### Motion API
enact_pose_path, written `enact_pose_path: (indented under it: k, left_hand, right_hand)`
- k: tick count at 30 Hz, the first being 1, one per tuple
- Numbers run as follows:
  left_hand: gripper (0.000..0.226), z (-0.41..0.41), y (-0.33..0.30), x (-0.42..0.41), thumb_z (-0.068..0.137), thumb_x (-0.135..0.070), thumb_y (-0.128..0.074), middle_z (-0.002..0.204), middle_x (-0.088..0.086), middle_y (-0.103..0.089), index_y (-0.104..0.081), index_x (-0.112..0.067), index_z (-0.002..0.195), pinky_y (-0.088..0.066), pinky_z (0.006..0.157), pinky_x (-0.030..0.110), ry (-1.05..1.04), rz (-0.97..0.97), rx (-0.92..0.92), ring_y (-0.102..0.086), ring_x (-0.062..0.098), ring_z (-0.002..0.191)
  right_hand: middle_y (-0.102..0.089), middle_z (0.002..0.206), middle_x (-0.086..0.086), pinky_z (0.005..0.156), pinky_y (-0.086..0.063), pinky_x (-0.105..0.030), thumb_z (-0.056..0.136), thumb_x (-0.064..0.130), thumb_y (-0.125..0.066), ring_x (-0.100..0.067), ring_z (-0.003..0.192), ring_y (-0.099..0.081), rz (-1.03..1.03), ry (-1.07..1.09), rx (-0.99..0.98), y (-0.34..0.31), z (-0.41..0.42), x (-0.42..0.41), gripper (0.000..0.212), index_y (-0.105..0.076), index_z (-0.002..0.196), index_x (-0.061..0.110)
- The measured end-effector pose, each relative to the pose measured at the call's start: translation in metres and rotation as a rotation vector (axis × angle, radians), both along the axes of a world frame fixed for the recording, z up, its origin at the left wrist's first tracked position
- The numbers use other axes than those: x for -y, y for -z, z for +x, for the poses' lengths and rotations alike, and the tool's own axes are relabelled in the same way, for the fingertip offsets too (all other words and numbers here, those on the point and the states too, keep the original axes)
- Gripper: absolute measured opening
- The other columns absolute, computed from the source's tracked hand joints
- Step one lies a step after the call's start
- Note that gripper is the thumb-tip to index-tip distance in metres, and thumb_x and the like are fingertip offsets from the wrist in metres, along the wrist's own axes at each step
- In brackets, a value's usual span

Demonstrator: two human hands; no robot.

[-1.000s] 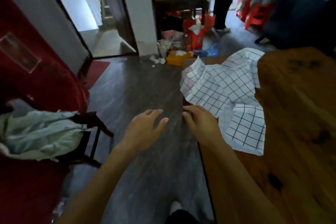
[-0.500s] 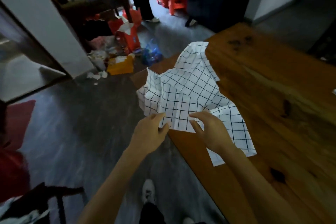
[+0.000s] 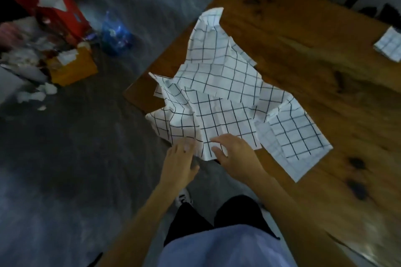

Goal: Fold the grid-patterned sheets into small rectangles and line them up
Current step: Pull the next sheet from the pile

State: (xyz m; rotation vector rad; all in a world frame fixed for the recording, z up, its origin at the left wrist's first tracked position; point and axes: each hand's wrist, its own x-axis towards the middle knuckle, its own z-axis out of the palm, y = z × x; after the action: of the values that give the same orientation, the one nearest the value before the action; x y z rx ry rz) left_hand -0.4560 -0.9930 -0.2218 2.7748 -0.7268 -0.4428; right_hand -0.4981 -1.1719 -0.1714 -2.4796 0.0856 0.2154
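Reaching over the near corner of the wooden table, both hands meet the closest edge of the crumpled pile of sheets. The right hand pinches that edge, thumb on top and fingers curled round it. The left hand touches the same edge just beside it, but motion blur hides whether its fingers are closed on the paper, so I cannot tell its grip.

Several grid-patterned sheets lie overlapping and creased at the table's corner, partly hanging past the edge; none of these is folded yet. Well apart, at the far right of the table, one small folded rectangle already sits flat. So the job looks barely begun, with most of the folding and all of the lining-up still left.

No brand, label or writing can be read; the sheets carry only ruled lines.
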Motion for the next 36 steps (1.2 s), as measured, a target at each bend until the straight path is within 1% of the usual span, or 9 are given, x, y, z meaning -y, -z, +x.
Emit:
enact_pose_path:
  k: [3,8,11,16,22,25,28,32,36]
  left_hand:
    - [0.082,0.012,0.016,-0.003,0.089,-0.038,-0.059,0.156,0.019,-0.015,-0.01,-0.018,0.152,-0.017,0.116,0.042,0.083,0.071,-0.005,-0.016,0.034,0.144]
    - [0.1,0.033,0.041,-0.002,0.063,-0.034,-0.084,0.143,0.023,-0.039,-0.031,-0.015,0.146,-0.033,0.107,0.047,0.135,0.043,0.062,-0.039,0.041,0.132]
    - [0.092,0.041,0.051,-0.002,0.064,-0.032,-0.084,0.139,0.023,-0.042,-0.04,-0.014,0.142,-0.036,0.105,0.053,0.15,0.048,0.074,-0.041,0.041,0.129]
    - [0.058,0.054,0.058,-0.006,0.078,-0.015,-0.072,0.128,0.016,-0.051,-0.053,-0.017,0.132,-0.041,0.1,0.052,0.184,-0.034,0.09,-0.044,0.038,0.121]
    - [0.034,0.064,0.023,-0.002,0.076,-0.014,-0.071,0.111,0.008,-0.059,-0.066,-0.011,0.109,-0.036,0.098,0.041,0.196,-0.188,0.204,-0.051,0.03,0.108]
    - [0.026,0.065,-0.005,0.013,0.08,-0.022,-0.064,0.106,0.007,-0.059,-0.066,-0.01,0.104,-0.032,0.096,0.036,0.215,-0.261,0.29,-0.051,0.026,0.104]
    - [0.034,0.064,-0.033,0.024,0.074,-0.026,-0.071,0.107,0.007,-0.058,-0.064,-0.013,0.105,-0.038,0.095,0.039,0.209,-0.257,0.338,-0.051,0.026,0.105]
    - [0.058,0.063,-0.066,0.031,0.066,-0.031,-0.08,0.119,0.01,-0.054,-0.057,-0.016,0.116,-0.041,0.098,0.042,0.136,-0.138,0.313,-0.049,0.03,0.118]
    - [0.051,0.061,-0.093,0.049,0.066,-0.02,-0.083,0.118,0.009,-0.057,-0.062,-0.016,0.112,-0.041,0.097,0.04,0.067,-0.157,0.327,-0.053,0.028,0.115]
  right_hand:
    - [-0.066,0.118,-0.003,0.095,-0.047,-0.035,0.096,0.028,-0.056,-0.02,0.107,-0.06,-0.012,0.063,-0.048,0.007,0.005,-0.007,0.03,-0.063,0.122,0.014]
    - [-0.063,0.122,-0.002,0.099,-0.045,-0.038,0.098,0.03,-0.053,-0.019,0.113,-0.057,-0.022,0.111,-0.112,0.021,0.014,-0.014,0.032,-0.06,0.126,0.016]
    - [-0.063,0.122,-0.003,0.098,-0.046,-0.042,0.098,0.029,-0.053,-0.021,0.113,-0.057,-0.017,0.12,-0.116,0.031,0.018,-0.016,0.033,-0.06,0.126,0.015]
    - [-0.062,0.124,-0.004,0.098,-0.045,-0.042,0.098,0.028,-0.054,-0.021,0.114,-0.056,-0.016,0.128,-0.114,0.04,0.019,-0.022,0.033,-0.059,0.127,0.015]
    - [-0.049,0.137,-0.006,0.107,-0.037,-0.044,0.091,0.032,-0.059,-0.025,0.126,-0.045,-0.026,0.063,-0.083,0.032,0.024,-0.035,0.055,-0.043,0.14,0.016]
    - [-0.061,0.121,-0.005,0.099,-0.043,-0.038,0.089,0.027,-0.064,-0.023,0.109,-0.057,-0.087,0.147,0.035,0.015,0.031,-0.033,0.042,-0.054,0.129,0.017]
    - [-0.069,0.093,-0.001,0.081,-0.053,-0.036,0.083,0.013,-0.068,-0.018,0.081,-0.064,-0.117,0.259,0.181,-0.002,0.036,-0.016,0.019,-0.07,0.102,0.016]
    - [-0.069,0.106,0.003,0.084,-0.043,-0.021,0.09,0.013,-0.061,-0.013,0.097,-0.061,-0.055,0.381,0.209,-0.039,0.032,0.022,0.021,-0.069,0.109,0.017]
    - [-0.067,0.107,0.003,0.082,-0.05,-0.025,0.093,0.014,-0.058,-0.012,0.097,-0.061,0.001,0.487,0.287,-0.062,0.019,0.067,0.018,-0.067,0.108,0.019]
